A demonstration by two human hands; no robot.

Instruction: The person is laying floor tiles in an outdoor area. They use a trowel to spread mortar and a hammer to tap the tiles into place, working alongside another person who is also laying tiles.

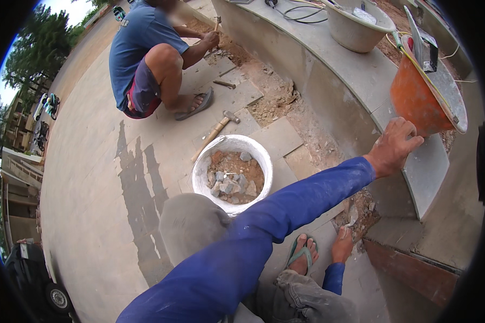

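My left arm, in a blue sleeve, crosses to the right. My left hand point(396, 148) presses on the edge of the grey stone ledge point(355, 67), its fingers bent over the slab close to an orange bucket point(418, 96). Low by the foot of the ledge, my right hand point(343, 245) is closed on a small pale object point(352, 216) over broken soil point(365, 212); its kind cannot be made out. Between my knee and the ledge stands a white-rimmed bucket point(198, 171) holding dirt and grey stone chunks point(229, 185).
A wooden-handled hammer point(219, 129) lies beside the bucket. Another person point(145, 59) squats at the far left, gripping a hammer point(217, 29); a further tool point(224, 84) lies nearby. A pale basin point(355, 27) and cables point(302, 13) sit on the ledge. Rubble point(275, 102) runs along its foot.
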